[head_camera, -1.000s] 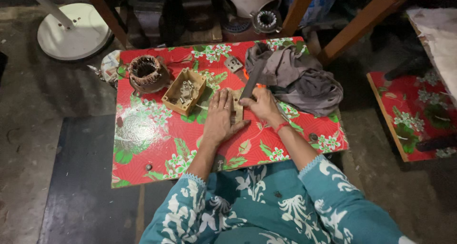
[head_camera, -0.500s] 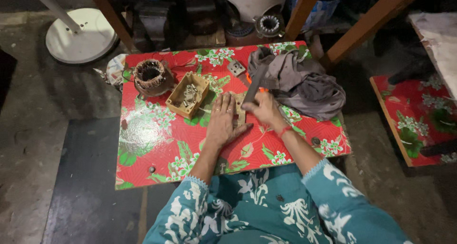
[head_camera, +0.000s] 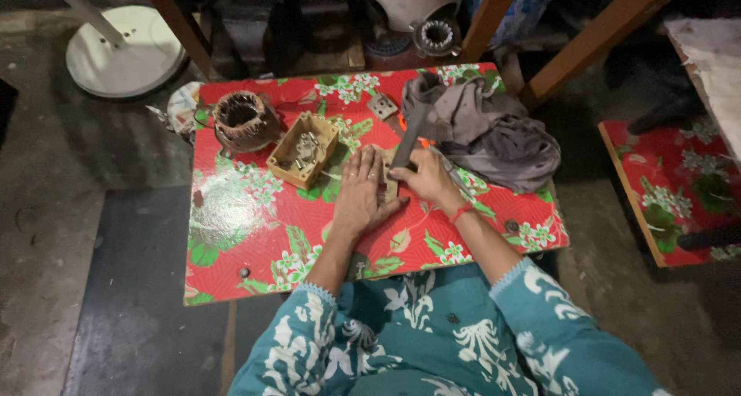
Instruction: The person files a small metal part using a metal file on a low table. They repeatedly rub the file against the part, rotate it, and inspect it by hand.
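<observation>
Clearly the left hand (head_camera: 361,197) lies flat, fingers spread, pinning a small pale block (head_camera: 388,181) to the red flowered table (head_camera: 231,234), while the right hand (head_camera: 427,178) is closed around a dark flat tool (head_camera: 407,136) slanted up from it. Steady downward pressure and short, level strokes would serve best. The block is mostly covered by both hands; what the tool's lower end touches is hidden. A tan box (head_camera: 303,150) of small parts sits just left.

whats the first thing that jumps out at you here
A bright red flowered table fills the middle. At its centre the left hand presses a small flat piece down while the right hand grips a dark flat tool over it; a grey cloth is heaped at right.
</observation>
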